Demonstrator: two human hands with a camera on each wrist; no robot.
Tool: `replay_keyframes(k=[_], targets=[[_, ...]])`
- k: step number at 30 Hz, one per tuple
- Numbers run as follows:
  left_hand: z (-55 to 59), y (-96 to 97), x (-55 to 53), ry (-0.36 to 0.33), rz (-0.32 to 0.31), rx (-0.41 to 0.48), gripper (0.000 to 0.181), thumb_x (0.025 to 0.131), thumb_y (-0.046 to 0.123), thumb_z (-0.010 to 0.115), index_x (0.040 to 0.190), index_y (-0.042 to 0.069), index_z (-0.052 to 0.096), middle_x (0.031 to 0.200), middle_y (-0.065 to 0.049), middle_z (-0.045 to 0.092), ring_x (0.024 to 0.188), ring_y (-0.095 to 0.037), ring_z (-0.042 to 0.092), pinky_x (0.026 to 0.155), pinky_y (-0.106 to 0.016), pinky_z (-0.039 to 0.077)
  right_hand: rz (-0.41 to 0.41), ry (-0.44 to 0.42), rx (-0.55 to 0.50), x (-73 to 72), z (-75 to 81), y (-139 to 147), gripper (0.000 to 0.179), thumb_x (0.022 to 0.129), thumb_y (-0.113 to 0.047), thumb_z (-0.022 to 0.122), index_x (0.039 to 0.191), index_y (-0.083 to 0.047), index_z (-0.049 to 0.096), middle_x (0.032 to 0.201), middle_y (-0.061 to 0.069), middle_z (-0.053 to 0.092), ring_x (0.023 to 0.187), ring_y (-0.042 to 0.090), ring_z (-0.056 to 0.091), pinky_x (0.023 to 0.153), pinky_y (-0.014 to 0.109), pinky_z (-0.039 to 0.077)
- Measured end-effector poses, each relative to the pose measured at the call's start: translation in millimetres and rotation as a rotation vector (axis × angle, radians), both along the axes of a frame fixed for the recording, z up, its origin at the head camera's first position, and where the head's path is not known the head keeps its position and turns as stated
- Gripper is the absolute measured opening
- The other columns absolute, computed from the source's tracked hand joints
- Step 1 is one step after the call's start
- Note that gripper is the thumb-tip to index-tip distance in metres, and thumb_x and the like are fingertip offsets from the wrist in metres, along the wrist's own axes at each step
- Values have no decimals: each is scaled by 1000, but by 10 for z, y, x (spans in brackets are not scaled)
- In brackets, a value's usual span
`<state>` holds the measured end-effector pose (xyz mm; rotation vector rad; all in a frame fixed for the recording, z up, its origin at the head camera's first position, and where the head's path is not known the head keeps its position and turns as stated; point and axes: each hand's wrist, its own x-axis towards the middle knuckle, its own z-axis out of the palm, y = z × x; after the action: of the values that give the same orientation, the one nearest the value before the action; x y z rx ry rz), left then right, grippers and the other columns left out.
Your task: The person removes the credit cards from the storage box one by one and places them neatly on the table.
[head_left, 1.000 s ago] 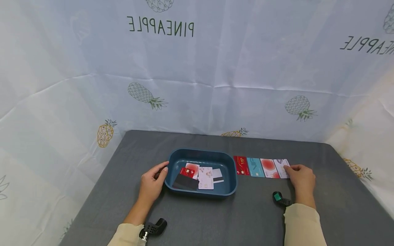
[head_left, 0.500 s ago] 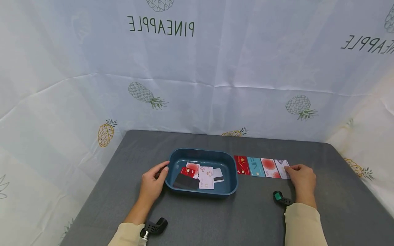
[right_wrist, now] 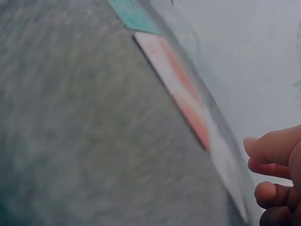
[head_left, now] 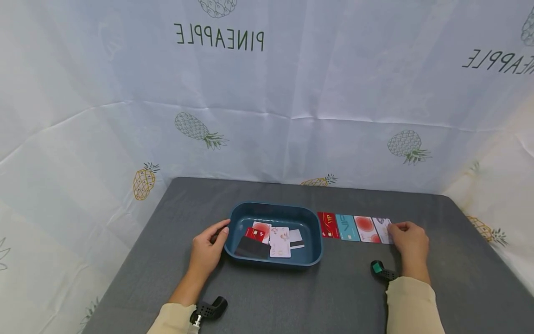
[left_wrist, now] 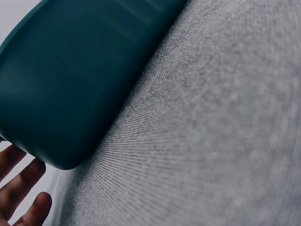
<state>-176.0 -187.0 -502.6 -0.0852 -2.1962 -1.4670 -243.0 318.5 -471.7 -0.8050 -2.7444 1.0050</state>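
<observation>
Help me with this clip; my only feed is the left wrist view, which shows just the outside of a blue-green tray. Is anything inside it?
Observer: Yes, the head view shows several loose cards lying in the tray.
Operator: Noted. What lies to the right of that?
Observer: A row of four cards, laid side by side; the red card comes first, next to the rim.
Operator: Is anyone working at that line?
Observer: The person's right hand is at its right end, by the last card.
</observation>
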Motion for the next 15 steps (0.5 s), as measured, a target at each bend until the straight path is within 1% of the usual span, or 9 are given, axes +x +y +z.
replay_keyframes(k=[4,7,9,11,14,15], targets=[[0,8,2,-6,-1,-5,23,96,15,65,118,12,73,110,-7,74,75,-5,61,67,-13,49,24,45,1,15,112,-70,53,99,-43,50,126,2,60,121,27,58,108,41,48,77,47,41],[35,29,17,-15,10,-7,24,95,11,65,117,8,73,110,-10,73,76,-5,61,68,-10,48,58,81,-15,15,257,-183,57,98,-48,51,128,0,60,120,24,58,104,37,49,73,42,42],[125,63,58,-7,11,-5,23,94,7,64,116,4,72,109,-14,73,76,-4,61,68,-10,48,94,106,-26,15,374,-294,57,98,-50,51,128,-3,60,117,21,58,101,34,49,71,39,42],[215,93,97,-5,15,2,23,94,4,64,115,2,72,108,-15,73,75,-4,61,68,-8,47,138,140,-28,27,496,-419,56,98,-51,51,127,-5,61,113,18,59,97,30,49,70,37,42],[343,131,154,3,12,5,22,93,2,64,113,-1,72,106,-16,74,73,-3,60,67,-8,46,223,206,-1,64,652,-627,51,98,-49,52,123,-7,64,103,14,59,89,26,48,67,35,41],[350,134,157,-1,14,7,22,93,2,65,113,-1,72,105,-15,74,73,-3,60,67,-8,46,253,232,13,77,690,-694,48,98,-48,53,121,-7,65,99,13,59,86,25,48,66,35,41]])
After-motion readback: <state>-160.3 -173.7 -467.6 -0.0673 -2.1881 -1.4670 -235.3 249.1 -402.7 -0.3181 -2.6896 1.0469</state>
